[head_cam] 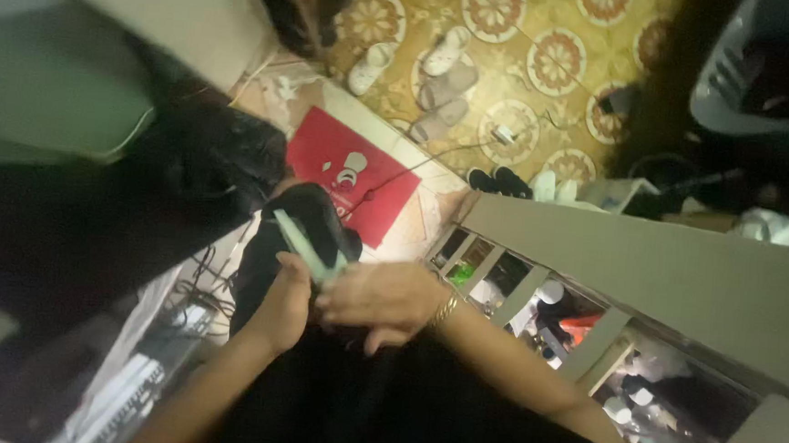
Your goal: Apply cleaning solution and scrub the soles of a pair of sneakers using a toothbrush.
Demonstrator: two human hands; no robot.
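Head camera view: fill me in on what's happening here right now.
A person's two bare hands meet over a dark garment held in front of them. The left hand grips a pale green strip-like piece at the cloth, and the right hand, with a gold bracelet at the wrist, closes over the same spot. What the strip is stays too blurred to tell. Below lie a red mat and slippers on a patterned floor.
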